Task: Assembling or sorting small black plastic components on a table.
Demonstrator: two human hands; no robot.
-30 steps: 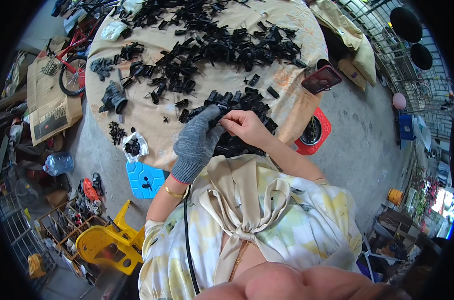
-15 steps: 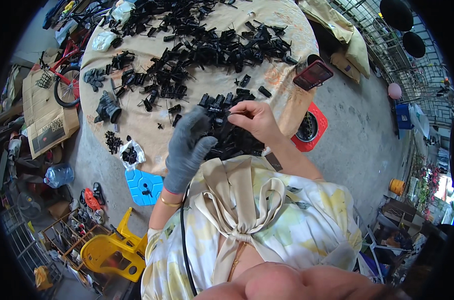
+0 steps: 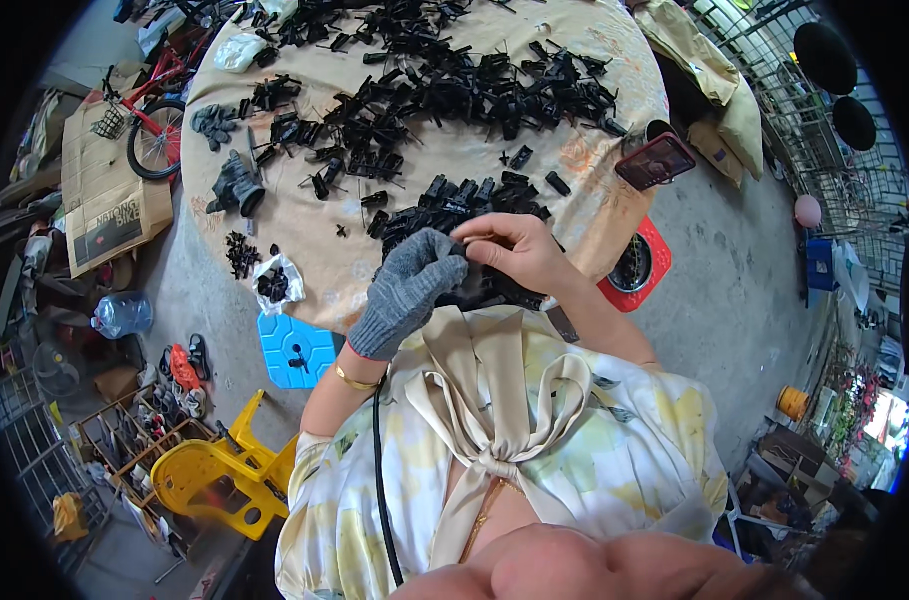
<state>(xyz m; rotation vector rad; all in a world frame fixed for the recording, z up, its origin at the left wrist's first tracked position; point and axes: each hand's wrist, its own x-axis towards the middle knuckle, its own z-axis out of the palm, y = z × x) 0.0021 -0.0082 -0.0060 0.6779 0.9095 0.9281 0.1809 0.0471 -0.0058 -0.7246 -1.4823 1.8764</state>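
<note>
My left hand [image 3: 412, 292] wears a grey knitted glove, its fingers curled and the thumb pressed against them. My bare right hand [image 3: 515, 248] meets it, thumb and forefinger pinched together at the glove's fingertips. Whatever lies between the two hands is too small and covered to make out. Both hands are over a near heap of black plastic parts [image 3: 453, 203] at the table's front edge. Farther off, a larger spread of black parts with thin rods [image 3: 445, 95] lies on the beige tablecloth [image 3: 295, 215].
A white bag of small black pieces [image 3: 293, 272] and loose grey gloves [image 3: 237, 187] lie on the left of the table. A phone [image 3: 655, 163] stands at its right edge. Around the table are a blue stool [image 3: 280, 345], a red stool [image 3: 659, 262] and a yellow chair [image 3: 190, 470].
My gloved left hand has moved right and closed, its fingertips now meeting my right hand. The right hand stays pinched. The whole view has shifted slightly.
</note>
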